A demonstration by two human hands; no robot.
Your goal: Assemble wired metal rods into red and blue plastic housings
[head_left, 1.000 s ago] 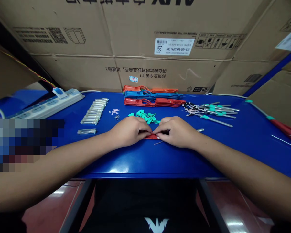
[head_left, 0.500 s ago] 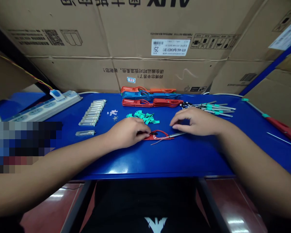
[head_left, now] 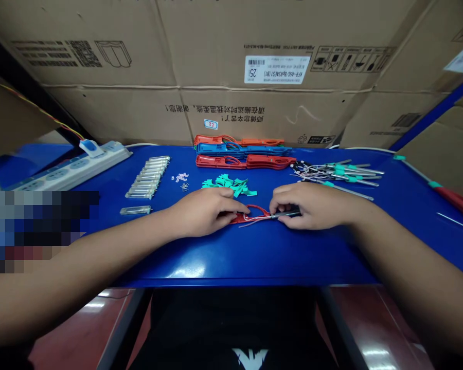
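Since half a second ago, the right hand [head_left: 307, 206] has closed in on the metal rod [head_left: 287, 213], now held between thumb and fingers. Head view: between the hands, the red handle [head_left: 238, 219] lies on the blue surface [head_left: 216, 262], white wires [head_left: 256, 219] along it. At its end, the left hand [head_left: 205, 211] touches it, finger and thumb slightly parted; whether it grips, I cannot tell. Green pieces [head_left: 231, 184] lie just beyond the left hand, wired rods [head_left: 351, 174] beyond the right.
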